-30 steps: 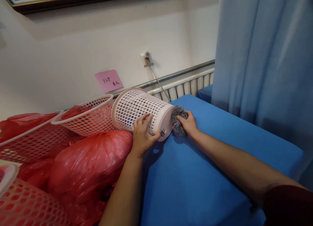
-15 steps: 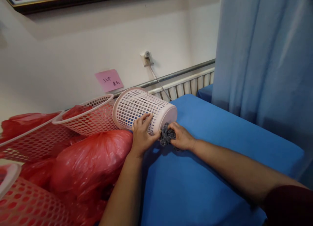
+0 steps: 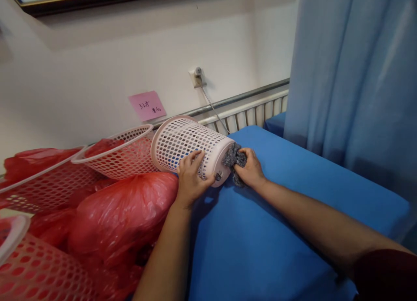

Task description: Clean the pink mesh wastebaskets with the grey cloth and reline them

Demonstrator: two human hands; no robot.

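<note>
A pale pink perforated basket (image 3: pixel 185 144) lies on its side at the left edge of a blue-covered surface (image 3: pixel 286 214), its base turned to the right. My left hand (image 3: pixel 190 179) grips the basket's lower side wall near the base, fingers curled over the holes. My right hand (image 3: pixel 249 168) is closed around a crumpled grey cloth (image 3: pixel 232 155) and presses it against the basket's base. A small dark label shows on the base rim between my hands.
More pink mesh baskets (image 3: pixel 120 151) and red plastic bags (image 3: pixel 120 214) pile up at the left. On the wall hang a pink note (image 3: pixel 147 105) and a socket with a cord (image 3: pixel 197 76). A blue curtain (image 3: pixel 355 75) hangs at the right, a radiator behind.
My right hand with the cloth went from the upper base down to its lower edge, then back up onto the base. My left hand stayed on the basket.
</note>
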